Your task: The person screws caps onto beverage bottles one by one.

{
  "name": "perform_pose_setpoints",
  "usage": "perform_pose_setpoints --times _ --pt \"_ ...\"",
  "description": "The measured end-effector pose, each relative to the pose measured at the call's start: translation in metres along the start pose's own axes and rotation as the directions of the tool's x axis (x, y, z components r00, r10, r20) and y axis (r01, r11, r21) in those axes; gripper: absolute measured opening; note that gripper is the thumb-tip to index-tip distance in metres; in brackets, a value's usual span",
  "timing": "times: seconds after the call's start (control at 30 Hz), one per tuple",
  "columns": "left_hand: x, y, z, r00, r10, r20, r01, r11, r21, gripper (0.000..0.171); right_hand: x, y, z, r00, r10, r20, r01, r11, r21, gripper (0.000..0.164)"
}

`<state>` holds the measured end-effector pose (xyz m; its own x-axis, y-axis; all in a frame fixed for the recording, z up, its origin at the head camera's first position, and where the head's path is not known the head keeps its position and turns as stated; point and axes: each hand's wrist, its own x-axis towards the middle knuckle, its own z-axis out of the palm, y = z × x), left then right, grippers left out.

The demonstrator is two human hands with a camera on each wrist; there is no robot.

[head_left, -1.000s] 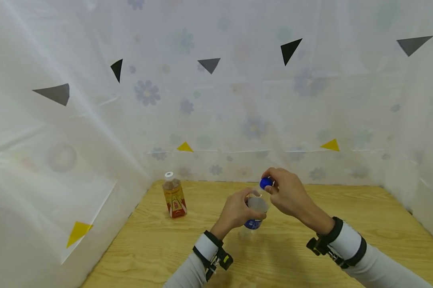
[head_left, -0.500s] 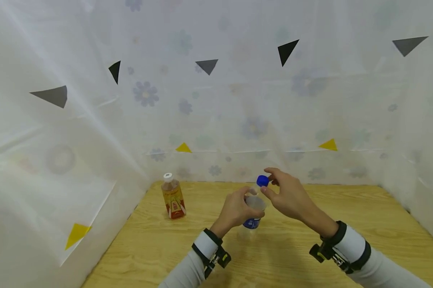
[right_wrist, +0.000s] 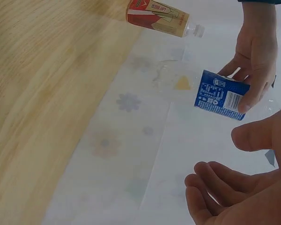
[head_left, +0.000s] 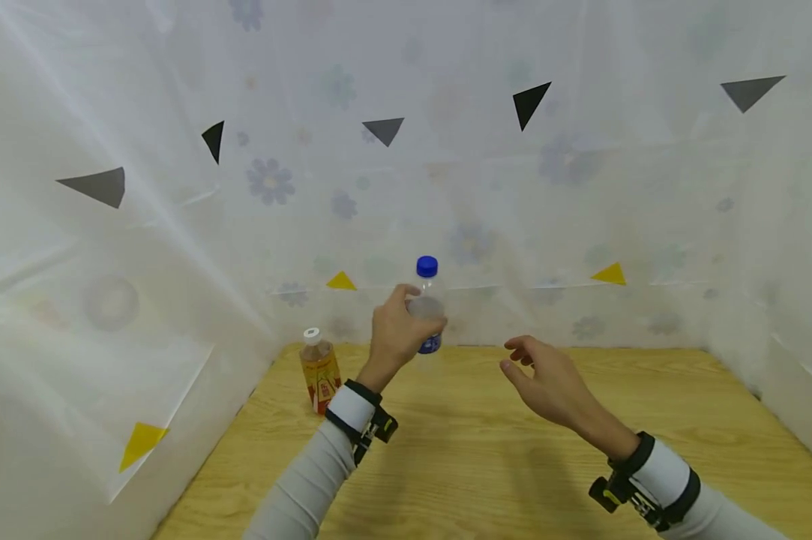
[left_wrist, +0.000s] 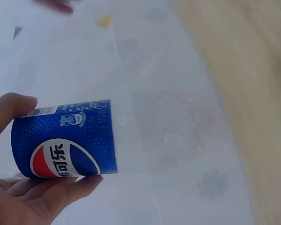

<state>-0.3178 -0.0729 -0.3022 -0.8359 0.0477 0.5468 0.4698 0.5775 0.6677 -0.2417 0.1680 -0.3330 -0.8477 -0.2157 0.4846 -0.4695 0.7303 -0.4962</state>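
Note:
My left hand grips a clear plastic cola bottle round its blue label, fingers on one side and thumb on the other. The bottle is upright, appears raised off the table, and wears a blue cap. In the left wrist view its label fills the grip, and the clear lower part looks to have no drink in it. To the right, my right hand is apart from the bottle, holding nothing. Its fingers are loosely bent in the right wrist view, the thumb away from them.
A bottle of reddish drink with a white cap stands at the table's left, partly behind my left wrist. The wooden table ends at a pale flowered curtain, which also rises at both sides.
My right hand has let go of the blue cap, which stays on the bottle. My left hand has carried the bottle up and to the left, away from the right hand.

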Motion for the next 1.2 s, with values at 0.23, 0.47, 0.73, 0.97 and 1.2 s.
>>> perform_pose_setpoints --times 0.23,0.47,0.73,0.97,1.2 --pt "0.018 -0.037 -0.037 0.980 -0.126 -0.155 0.132 0.991 0.035 0.062 -0.004 0.006 0.004 1.000 0.005 0.026 -0.005 1.000 0.008 0.032" --pt "0.000 -0.076 -0.042 0.961 -0.190 -0.200 0.202 0.978 0.045 0.065 -0.008 0.012 0.009 0.999 0.032 0.040 -0.032 0.999 -0.003 0.032" --pt "-0.022 -0.108 -0.027 0.963 -0.186 -0.194 0.205 0.975 0.083 0.066 -0.010 0.012 0.010 0.997 0.032 0.066 -0.031 0.999 -0.007 0.032" --pt "-0.035 -0.121 -0.025 0.952 -0.216 -0.219 0.244 0.963 0.112 0.069 -0.011 0.012 0.015 0.991 0.047 0.128 -0.047 0.999 -0.009 0.032" --pt "-0.043 -0.128 -0.023 0.952 -0.204 -0.230 0.241 0.959 0.147 0.074 -0.015 0.012 0.017 0.988 0.050 0.147 -0.052 0.999 0.007 0.031"
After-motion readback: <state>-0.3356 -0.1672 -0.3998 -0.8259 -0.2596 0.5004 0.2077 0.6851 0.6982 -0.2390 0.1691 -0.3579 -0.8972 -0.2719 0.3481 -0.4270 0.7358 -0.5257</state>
